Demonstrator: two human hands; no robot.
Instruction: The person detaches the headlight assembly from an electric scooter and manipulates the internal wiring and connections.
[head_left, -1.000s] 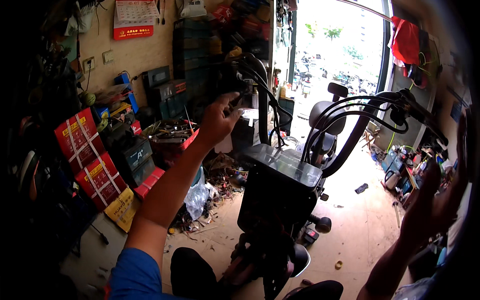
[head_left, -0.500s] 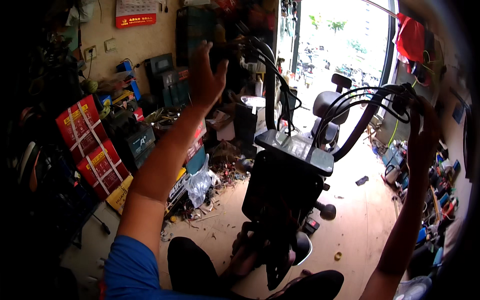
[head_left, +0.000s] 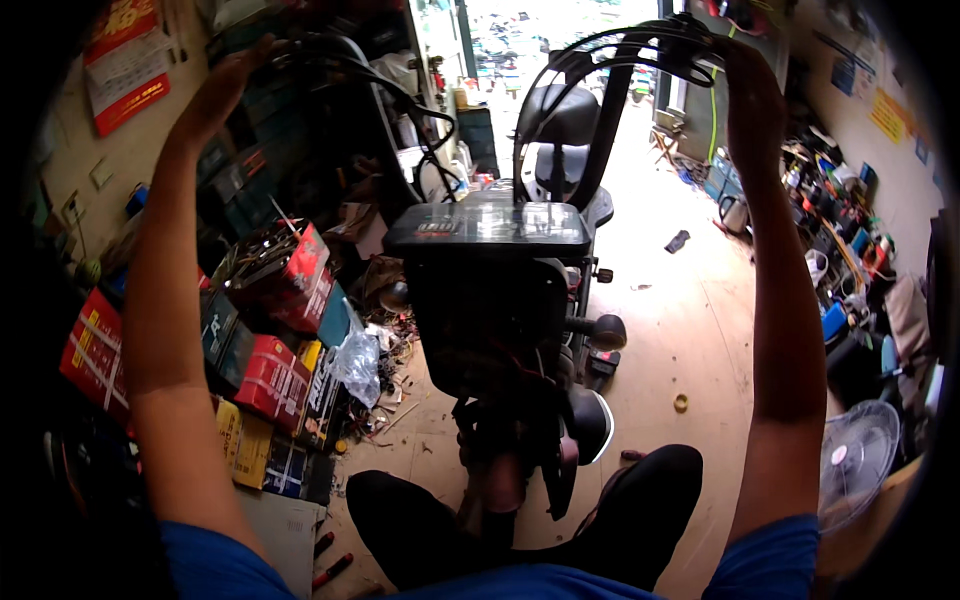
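Note:
A black electric scooter stands in front of me with its boxy black body [head_left: 490, 235] close to my knees. Its curved handlebar [head_left: 640, 40], with bundled black cables, arches across the top. My right hand [head_left: 750, 95] is raised and wrapped around the bar's right end. My left hand [head_left: 225, 85] is raised at the bar's left end [head_left: 310, 45], against the cables; blur hides its fingers. The scooter's black seat [head_left: 560, 115] shows behind the body.
Red and yellow boxes [head_left: 265, 375] are stacked along the left wall, with scraps on the floor beside them. A white standing fan [head_left: 855, 460] is at the right, and tools and clutter [head_left: 850, 230] line the right wall. An open doorway [head_left: 560, 30] lies ahead.
Both arms have risen higher and spread wider. The right hand has closed on the handlebar's right end and the left has reached its left end. The scooter now sits more centred.

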